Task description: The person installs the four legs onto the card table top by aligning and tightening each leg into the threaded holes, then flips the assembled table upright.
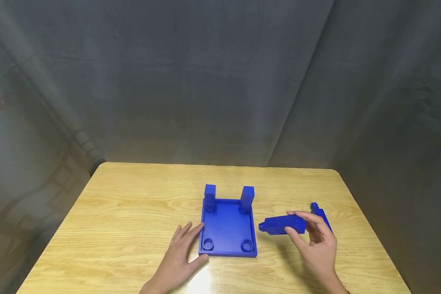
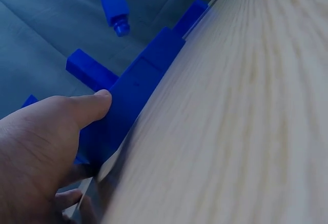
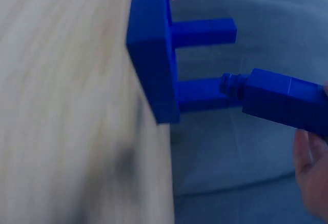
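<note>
A square blue tray-like base [image 1: 228, 228] with a raised rim lies on the table. Two blue legs, the far-left leg [image 1: 210, 197] and the far-right leg [image 1: 247, 198], stand upright at its far corners. Round sockets [image 1: 247, 245] show at both near corners. My left hand [image 1: 178, 257] rests at the base's left side, fingers spread, thumb and index fingertip right at its edge. In my right hand [image 1: 317, 245], thumb and fingers pinch a loose blue leg [image 1: 283, 225] by its thick end. That leg is held roughly level above the table, its threaded end pointing left toward the base.
Another blue leg [image 1: 320, 215] with a threaded end lies on the table beyond my right hand, partly hidden by it. The wooden table [image 1: 132, 204] ends at a far edge, with grey curtains [image 1: 206, 90] behind and at the sides.
</note>
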The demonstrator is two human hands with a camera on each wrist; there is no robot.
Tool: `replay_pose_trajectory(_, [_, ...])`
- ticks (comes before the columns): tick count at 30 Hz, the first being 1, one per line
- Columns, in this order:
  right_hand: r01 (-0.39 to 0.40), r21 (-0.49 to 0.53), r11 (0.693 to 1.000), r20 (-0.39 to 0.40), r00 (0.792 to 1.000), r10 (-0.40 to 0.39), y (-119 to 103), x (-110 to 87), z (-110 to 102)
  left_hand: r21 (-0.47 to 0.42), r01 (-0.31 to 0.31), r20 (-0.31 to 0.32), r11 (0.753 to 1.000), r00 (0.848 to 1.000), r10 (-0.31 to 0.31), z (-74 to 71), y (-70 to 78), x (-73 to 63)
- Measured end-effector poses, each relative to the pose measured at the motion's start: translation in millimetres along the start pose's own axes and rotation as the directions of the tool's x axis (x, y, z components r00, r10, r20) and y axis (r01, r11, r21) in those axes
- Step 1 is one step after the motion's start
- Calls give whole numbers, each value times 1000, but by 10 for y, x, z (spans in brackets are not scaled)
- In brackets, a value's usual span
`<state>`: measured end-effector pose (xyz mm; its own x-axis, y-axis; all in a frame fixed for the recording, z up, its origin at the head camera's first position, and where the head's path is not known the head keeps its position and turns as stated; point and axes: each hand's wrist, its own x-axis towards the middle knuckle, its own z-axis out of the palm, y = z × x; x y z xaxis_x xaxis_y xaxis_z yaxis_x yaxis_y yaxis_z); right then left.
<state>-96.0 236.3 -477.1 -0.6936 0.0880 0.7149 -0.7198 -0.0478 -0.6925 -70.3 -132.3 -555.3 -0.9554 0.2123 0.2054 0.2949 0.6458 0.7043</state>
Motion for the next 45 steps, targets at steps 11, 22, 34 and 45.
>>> replay_pose_trajectory(11, [4,-50,999,92,996,1,-49,187,457,23,-60,47,998,997,59,-125,-81,29])
replay_pose_trajectory(22, [-80,-137,987,150,984,100,-36,288,844,33,-154,17,987,988,154,-130,-144,42])
replay_pose_trajectory(34, [-168,-154,974,177,965,194,81,257,1032,53,-183,-9,982,983,184,-123,-151,21])
replay_pose_trajectory(45, [-156,-173,972,339,918,208,149,81,1158,68,-196,-5,978,980,197,-103,-178,52])
